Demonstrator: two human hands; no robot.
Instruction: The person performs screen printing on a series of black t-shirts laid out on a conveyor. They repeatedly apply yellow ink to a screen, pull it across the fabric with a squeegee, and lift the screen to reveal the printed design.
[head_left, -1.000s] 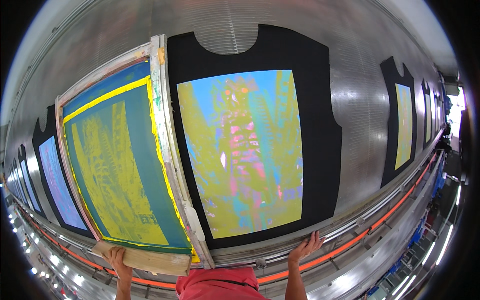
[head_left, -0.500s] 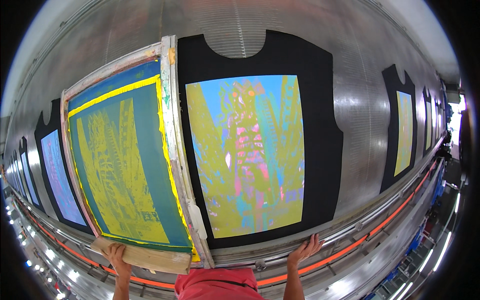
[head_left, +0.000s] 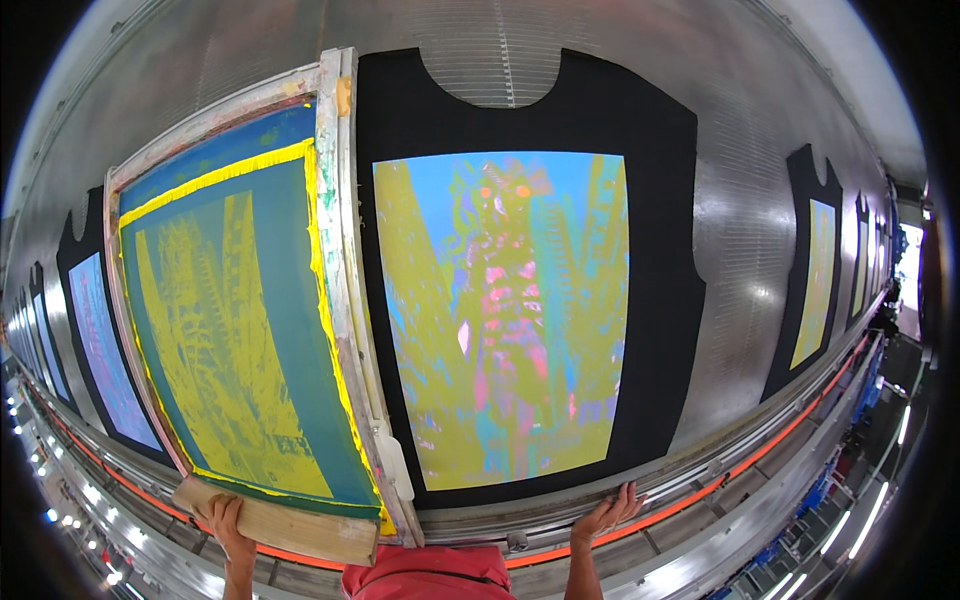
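My left hand [head_left: 228, 522] is closed over a wooden squeegee [head_left: 285, 526], which lies at the near end of a screen-printing frame [head_left: 337, 200]. Yellow ink borders the teal mesh [head_left: 283, 250], and an olive-yellow pattern shows through it. Directly right of the frame, a black shirt panel [head_left: 660, 230] lies flat with a multicoloured print [head_left: 505, 310] in blue, olive and pink. My right hand [head_left: 608, 512] holds nothing; its fingers, slightly bent and apart, are at the metal rail along the table's near edge, below the panel.
Metal table [head_left: 740, 260] stretches away to both sides. Another printed black panel [head_left: 815, 270] lies to the right, with more beyond; bluish printed panels [head_left: 113, 345] line the left. An orange strip [head_left: 690, 505] runs along the near edge below the metal rail [head_left: 470, 522].
The view has shifted a little: the middle panel appears farther right, the frame slightly farther left. My left hand keeps its hold on the squeegee, and my right hand remains at the rail.
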